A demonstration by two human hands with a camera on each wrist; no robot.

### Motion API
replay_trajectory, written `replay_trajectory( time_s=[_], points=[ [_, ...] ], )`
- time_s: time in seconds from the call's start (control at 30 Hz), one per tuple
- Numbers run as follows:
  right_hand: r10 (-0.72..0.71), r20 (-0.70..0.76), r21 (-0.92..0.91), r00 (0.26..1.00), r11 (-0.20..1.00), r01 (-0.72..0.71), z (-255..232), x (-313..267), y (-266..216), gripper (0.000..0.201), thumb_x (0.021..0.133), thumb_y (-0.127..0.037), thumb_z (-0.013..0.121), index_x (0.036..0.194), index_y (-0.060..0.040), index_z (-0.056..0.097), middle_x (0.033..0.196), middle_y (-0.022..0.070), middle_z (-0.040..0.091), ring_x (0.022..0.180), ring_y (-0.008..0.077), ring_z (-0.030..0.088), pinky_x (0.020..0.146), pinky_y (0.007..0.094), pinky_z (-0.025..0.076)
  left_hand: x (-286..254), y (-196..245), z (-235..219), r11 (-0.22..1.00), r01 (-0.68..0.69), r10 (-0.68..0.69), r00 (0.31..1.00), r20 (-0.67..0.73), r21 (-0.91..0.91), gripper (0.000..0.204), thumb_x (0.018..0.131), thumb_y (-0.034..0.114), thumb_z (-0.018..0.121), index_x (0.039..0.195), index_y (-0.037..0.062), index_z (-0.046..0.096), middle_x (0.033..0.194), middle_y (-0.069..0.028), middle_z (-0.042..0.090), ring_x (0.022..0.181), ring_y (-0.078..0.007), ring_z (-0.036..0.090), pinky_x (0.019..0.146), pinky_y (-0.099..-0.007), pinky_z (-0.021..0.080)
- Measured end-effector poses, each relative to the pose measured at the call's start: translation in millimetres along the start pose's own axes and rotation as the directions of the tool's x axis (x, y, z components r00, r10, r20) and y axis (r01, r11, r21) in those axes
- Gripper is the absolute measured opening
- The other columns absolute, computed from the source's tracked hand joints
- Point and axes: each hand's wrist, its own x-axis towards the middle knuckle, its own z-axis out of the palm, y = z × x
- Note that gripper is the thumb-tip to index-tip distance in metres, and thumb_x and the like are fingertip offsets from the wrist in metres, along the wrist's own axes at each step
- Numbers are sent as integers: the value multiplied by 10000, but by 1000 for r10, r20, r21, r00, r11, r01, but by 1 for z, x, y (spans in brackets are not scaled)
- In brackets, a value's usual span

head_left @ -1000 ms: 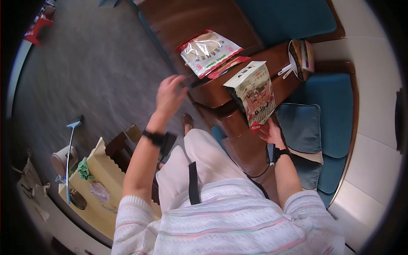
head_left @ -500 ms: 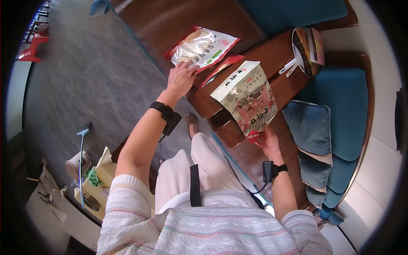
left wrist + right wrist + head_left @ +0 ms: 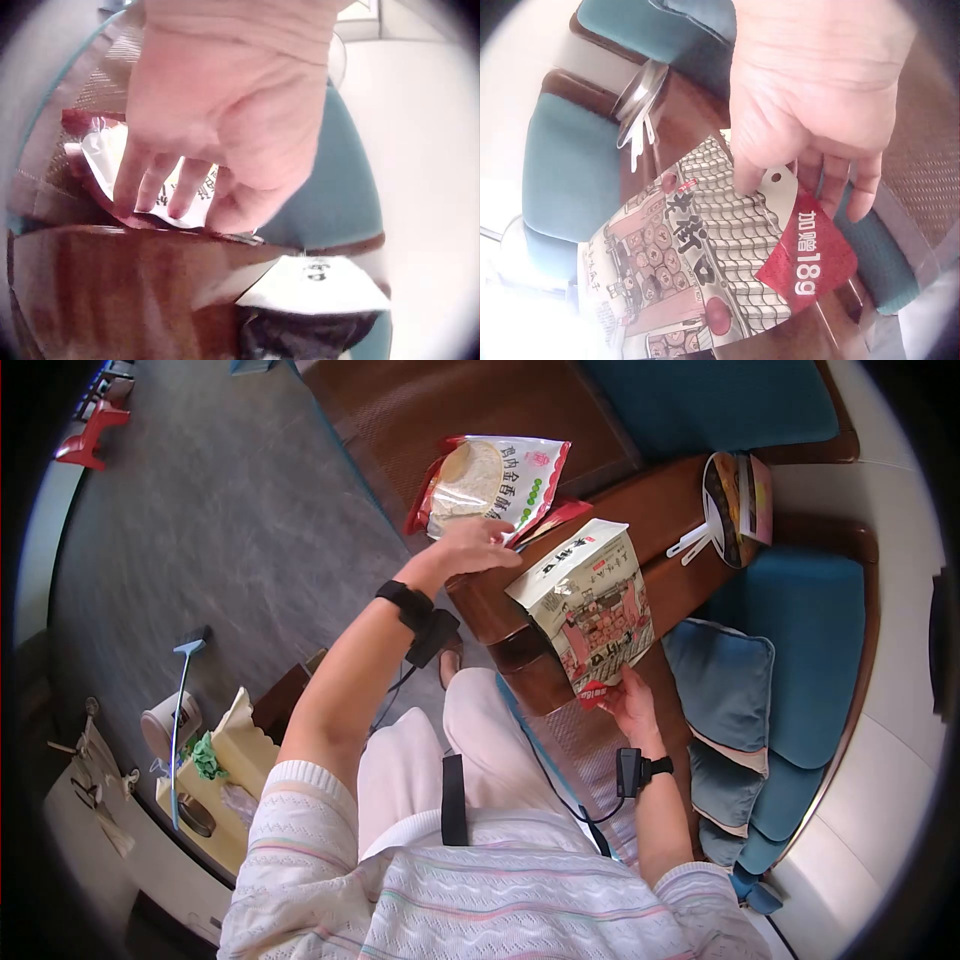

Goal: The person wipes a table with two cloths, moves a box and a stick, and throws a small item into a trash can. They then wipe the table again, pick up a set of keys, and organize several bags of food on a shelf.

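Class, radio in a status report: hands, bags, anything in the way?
Right hand pinches illustrated bag at its red-marked end. Left hand loose at windowed bag, contact unclear. Nothing visibly blocking either hand.

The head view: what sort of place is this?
Most likely a living room in a home: there are blue seat cushions, loose blue pillows, and what looks like a hand fan on a broad wooden armrest.
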Motion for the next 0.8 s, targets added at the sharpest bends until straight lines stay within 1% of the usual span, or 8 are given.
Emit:
replay_trajectory(
  time_s=[0.13, 0.23, 0.3, 0.43, 0.5, 0.6, 0.7, 0.8],
  points=[
    [-6, 10, -34, 1000, 999, 6, 0, -1, -2, 327, 894, -359, 498, 1058, -76, 506, 930, 68, 603, 767, 191, 607, 635, 340, 492, 5, 10, 3, 958, -58, 53, 998, 26, 281, 586, 680, 415, 652, 1130, 47, 580, 980, -160, 631, 919, -270, 592, 828, -331, 438],
    [-8, 20, -60, 1000, 998, 10, 2, -3, -2, 366, 908, -377, 460, 1094, -66, 509, 974, 78, 615, 796, 195, 613, 660, 329, 484, 9, -6, 0, 985, -105, 106, 994, 1, 140, 532, 700, 403, 658, 1089, 44, 607, 946, -145, 643, 865, -269, 608, 794, -333, 452],
    [-3, 22, -51, 1000, 999, 4, 0, -2, 0, 371, 907, -380, 461, 1096, -65, 509, 975, 77, 616, 788, 194, 614, 658, 324, 484, 9, -13, -2, 997, -16, 18, 999, 36, -71, 444, 729, 378, 655, 1022, 46, 637, 913, -143, 652, 835, -283, 615, 757, -338, 465],
    [-11, 52, -24, 999, 1000, 12, -5, 1, 1, 342, 909, -345, 473, 1100, -63, 508, 982, 73, 615, 807, 203, 617, 677, 352, 492, 11, -19, 2, 991, -6, 7, 1000, 2, -132, 310, 746, 266, 632, 963, 46, 655, 885, -162, 650, 822, -299, 615, 739, -337, 473],
    [-16, 76, -7, 997, 1000, 17, -7, 1, 1, 321, 908, -319, 486, 1099, -62, 507, 983, 72, 615, 815, 207, 617, 685, 363, 495, 10, -20, 8, 975, -145, 168, 977, -133, 169, 236, 733, 157, 578, 918, 32, 657, 849, -188, 637, 809, -324, 608, 721, -356, 477],
    [-8, 20, -8, 1000, 1000, 8, -9, 1, -2, 315, 876, -271, 558, 1098, -58, 486, 970, 90, 594, 813, 220, 618, 626, 350, 502, 2, -18, 16, 946, -96, 193, 934, -302, 308, 187, 706, 78, 528, 843, 30, 646, 819, -193, 621, 795, -340, 596, 697, -396, 474],
    [-11, 68, 104, 998, 995, 4, -14, 2, -4, 287, 883, -218, 545, 1111, -53, 491, 1027, 92, 586, 863, 233, 607, 691, 377, 498, -23, -15, 13, 923, -36, 216, 872, -439, 383, 143, 684, 27, 505, 779, 38, 612, 770, -171, 614, 793, -341, 595, 698, -420, 472],
    [71, 189, 251, 979, 961, -118, -17, 3, -8, 287, 871, -119, 533, 1140, -31, 482, 1128, 96, 558, 1019, 258, 552, 869, 422, 450, -57, -17, 1, 913, 34, 192, 844, -501, 407, 89, 743, 62, 509, 792, 44, 581, 813, -158, 615, 741, -337, 595, 658, -414, 475]
  ],
)
